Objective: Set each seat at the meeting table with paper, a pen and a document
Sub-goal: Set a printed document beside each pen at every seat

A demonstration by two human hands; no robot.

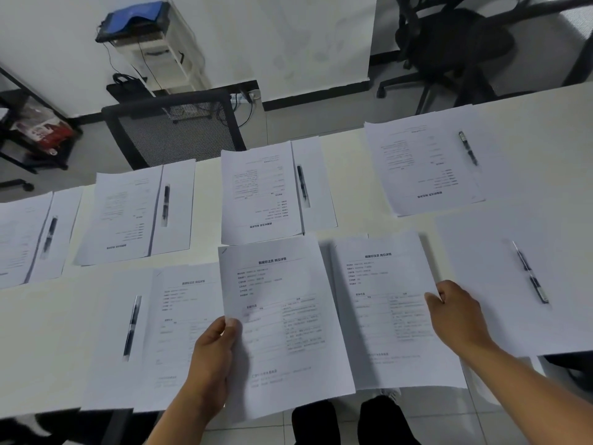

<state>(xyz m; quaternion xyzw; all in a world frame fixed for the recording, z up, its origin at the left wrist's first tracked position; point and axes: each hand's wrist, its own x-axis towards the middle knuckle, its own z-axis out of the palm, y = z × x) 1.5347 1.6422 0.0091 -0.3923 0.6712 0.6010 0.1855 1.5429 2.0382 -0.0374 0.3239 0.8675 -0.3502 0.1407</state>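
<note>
**A:** Hands status?

**B:** Left hand (213, 354) pinches a printed document (282, 319) by its left edge, thumb on top. Sheet is portrait, long axis running away from the person, title line at the far end, text reading toward the wearer. Its near end hangs past the desk (48, 332) edge. Right hand (455, 319) grips the right edge of a second document (385, 309), same orientation, lying just right of the first.

**A:** Pens?

**B:** Near right: black pen (529, 273) on a blank sheet (513, 284), long axis tilted, far end leaning left. Near left: pen (131, 327) on paper beside a third document (183, 332), almost straight front-to-back.

**A:** Far side?

**B:** Four sets, documents turned the other way, titles on the side nearer the wearer. Centre pen (301, 186) lies on blank paper right of its document (260, 191). Far-right pen (468, 148) is angled, tip end toward the right. Two more sets to the left, each pen roughly front-to-back. Text too blurred to read.

**A:** Seats?

**B:** Mesh-back chair (173, 130) at the far edge, office chair (449, 46) back right.
</note>
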